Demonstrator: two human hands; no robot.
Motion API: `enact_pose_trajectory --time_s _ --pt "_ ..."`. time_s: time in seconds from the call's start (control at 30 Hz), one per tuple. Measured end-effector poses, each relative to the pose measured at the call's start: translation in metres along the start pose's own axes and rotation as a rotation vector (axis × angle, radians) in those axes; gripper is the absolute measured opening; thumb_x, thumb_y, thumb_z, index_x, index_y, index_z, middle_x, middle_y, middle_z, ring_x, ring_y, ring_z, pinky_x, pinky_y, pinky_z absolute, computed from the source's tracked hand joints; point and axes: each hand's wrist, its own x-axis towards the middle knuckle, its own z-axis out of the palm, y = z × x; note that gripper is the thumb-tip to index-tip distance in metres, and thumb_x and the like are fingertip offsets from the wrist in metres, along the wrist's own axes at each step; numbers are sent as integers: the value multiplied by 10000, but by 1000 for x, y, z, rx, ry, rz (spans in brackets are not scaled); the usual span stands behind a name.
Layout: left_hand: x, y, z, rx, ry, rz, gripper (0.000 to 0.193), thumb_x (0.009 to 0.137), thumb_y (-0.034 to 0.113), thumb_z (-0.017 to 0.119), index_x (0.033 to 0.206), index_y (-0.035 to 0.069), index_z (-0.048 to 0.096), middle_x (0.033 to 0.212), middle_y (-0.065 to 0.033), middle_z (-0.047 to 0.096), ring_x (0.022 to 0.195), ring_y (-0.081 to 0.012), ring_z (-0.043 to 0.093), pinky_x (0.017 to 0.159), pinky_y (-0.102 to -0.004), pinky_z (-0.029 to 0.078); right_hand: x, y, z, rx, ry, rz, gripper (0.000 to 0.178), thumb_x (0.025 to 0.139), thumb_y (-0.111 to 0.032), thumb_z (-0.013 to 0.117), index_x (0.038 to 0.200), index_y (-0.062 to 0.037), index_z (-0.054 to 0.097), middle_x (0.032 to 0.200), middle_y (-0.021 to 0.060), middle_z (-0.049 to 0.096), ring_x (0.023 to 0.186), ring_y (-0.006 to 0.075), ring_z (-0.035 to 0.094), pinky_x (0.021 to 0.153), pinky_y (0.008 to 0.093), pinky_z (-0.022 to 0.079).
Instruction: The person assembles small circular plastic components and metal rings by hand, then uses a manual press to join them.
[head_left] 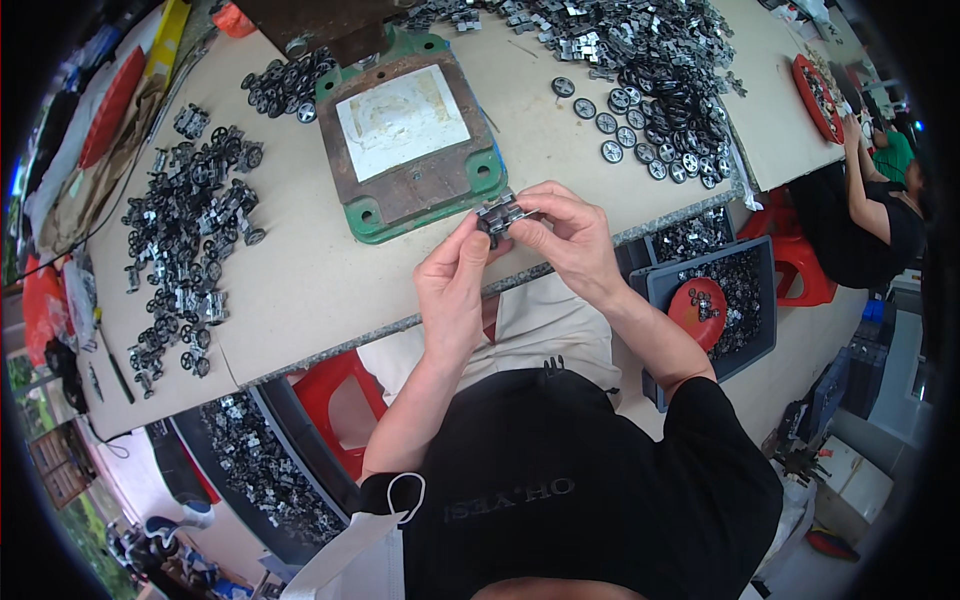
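Between both hands, over the table's near edge, is a small silver-and-black bracket piece [500, 213], with a dark round part at its left end that looks like a wheel. My left hand [448, 285] pinches that left end between thumb and fingers. From the other side my right hand [572, 243] grips the right end, its thumb below and fingers above. The fingertips cover parts of the piece. Just beyond my hands stands a green machine base [385, 222] with a rusty brown plate and a white sheet [402, 122] on it.
Wheeled bracket pieces [190, 225] lie heaped at left. Black spoked wheels [665, 130] and silver brackets [610, 35] pile up at far right. Grey bins [765, 300] of parts stand below the table's edge, one holding a red dish [697, 318]. Another person [880, 215] sits at right.
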Motion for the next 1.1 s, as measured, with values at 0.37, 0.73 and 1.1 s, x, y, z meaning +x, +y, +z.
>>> enact_pose_trajectory --time_s 0.37,0.73,1.1 --pt "3 10 -14 -211 -87 -185 264 863 42 530 1125 7 525 1032 -99 598 912 -188 600 800 -334 522 69 -8 -78 -1134 192 -269 191 749 -145 637 879 -6 641 811 100 621 783 247 569 718 340 458" --pt "4 10 -16 -205 -68 -190 298 874 80 523 1160 3 495 1036 -98 591 935 -194 593 828 -334 512 61 9 -66 -1328 -89 -328 160 709 -22 590 864 6 614 848 100 567 844 266 519 751 356 446" --pt "4 11 -18 -254 -106 -184 330 863 33 524 1183 -18 462 1071 -124 582 946 -193 587 836 -330 500 63 -26 -56 -1103 -362 -63 312 762 -30 579 1066 28 542 1057 123 554 929 247 533 819 328 437"
